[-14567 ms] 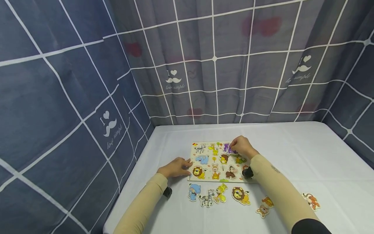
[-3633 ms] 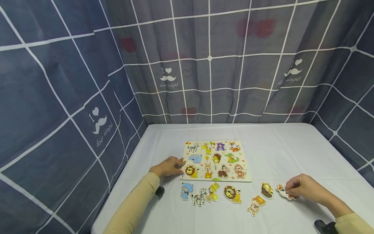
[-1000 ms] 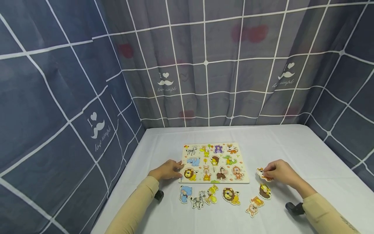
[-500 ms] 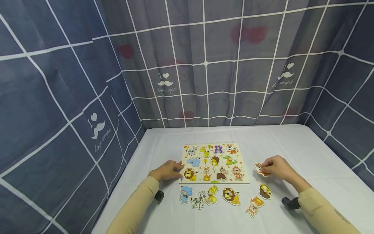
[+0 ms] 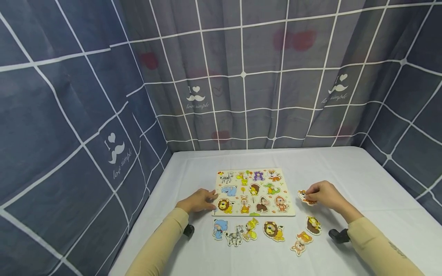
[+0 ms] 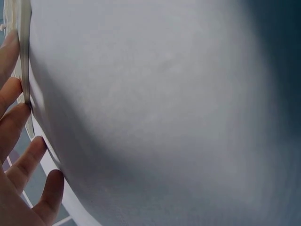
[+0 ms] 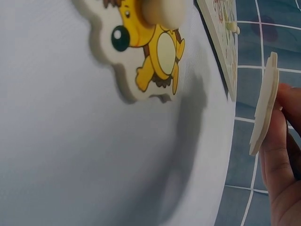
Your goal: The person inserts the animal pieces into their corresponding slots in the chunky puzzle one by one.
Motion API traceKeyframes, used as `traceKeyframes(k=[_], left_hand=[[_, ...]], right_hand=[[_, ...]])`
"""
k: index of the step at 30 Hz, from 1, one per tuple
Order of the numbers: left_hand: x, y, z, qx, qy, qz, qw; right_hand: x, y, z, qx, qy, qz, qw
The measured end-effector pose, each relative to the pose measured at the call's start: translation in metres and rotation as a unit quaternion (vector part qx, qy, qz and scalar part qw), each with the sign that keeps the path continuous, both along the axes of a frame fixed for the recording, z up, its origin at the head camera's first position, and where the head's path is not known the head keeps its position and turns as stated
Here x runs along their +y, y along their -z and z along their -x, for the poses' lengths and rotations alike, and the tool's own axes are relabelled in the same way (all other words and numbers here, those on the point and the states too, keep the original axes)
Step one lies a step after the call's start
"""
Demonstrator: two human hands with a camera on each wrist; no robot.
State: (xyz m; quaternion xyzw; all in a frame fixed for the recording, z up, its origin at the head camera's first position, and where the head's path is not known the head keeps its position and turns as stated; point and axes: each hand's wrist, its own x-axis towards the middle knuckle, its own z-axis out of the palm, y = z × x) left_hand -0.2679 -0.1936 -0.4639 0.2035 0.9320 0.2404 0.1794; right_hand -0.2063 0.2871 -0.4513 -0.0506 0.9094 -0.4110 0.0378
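My right hand [image 5: 326,194] pinches a tiger puzzle piece [image 5: 302,197] to the right of the animal puzzle board [image 5: 289,210]. In the right wrist view the piece [image 7: 266,106] is edge-on, raised off the white cloth. My left hand [image 5: 199,200] rests its spread fingers against the board's left edge; in the left wrist view the fingertips [image 6: 35,148] line up along that side. A hedgehog piece [image 5: 313,225] with a knob lies below my right hand, and it looms close in the right wrist view.
Before the board lie an elephant piece [image 5: 219,229], a zebra piece [image 5: 234,236], a giraffe piece [image 5: 250,229] and a lion piece [image 5: 273,231]. A kangaroo piece [image 5: 301,243] is farther right. A grid-patterned curtain [image 5: 262,92] rises behind and beside the white table [image 5: 321,165].
My right hand was at the purple bear on the board earliest, then at the tiger piece far right. It has since carried that piece left, closer to the board. My left hand stays put.
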Motion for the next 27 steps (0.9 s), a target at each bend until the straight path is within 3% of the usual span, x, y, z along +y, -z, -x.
traceKeyframes(k=[15, 27], left_hand=[[0.001, -0.003, -0.001, -0.001, -0.003, -0.005, 1.0], [-0.001, 0.004, 0.002, 0.007, 0.006, -0.005, 0.9999]], right_hand=[[-0.005, 0.0, 0.009, -0.001, 0.003, 0.002, 1.0], [-0.008, 0.003, 0.017, 0.003, 0.002, 0.01, 1.0]])
